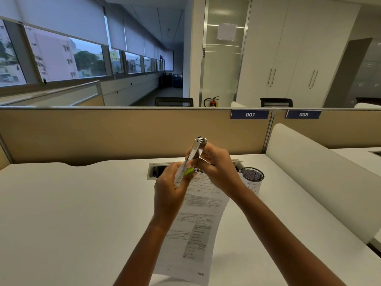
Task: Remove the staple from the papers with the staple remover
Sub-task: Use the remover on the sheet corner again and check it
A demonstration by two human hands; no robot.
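Printed papers (pixel 193 228) hang above the white desk (pixel 72 213), held up by their top left corner in my left hand (pixel 171 188). My right hand (pixel 214 164) grips a metal staple remover (pixel 195 148) with a green tip (pixel 188 171). The tool stands nearly upright, its hinge end pointing up and its green end down at the folded top corner of the papers, between my two hands. The staple itself is too small to make out.
A black mesh pen cup (pixel 252 175) stands just right of my right hand. A cable slot (pixel 158 171) is cut into the desk behind my hands. A beige partition (pixel 123 133) closes the back, and a white divider (pixel 319 178) runs along the right.
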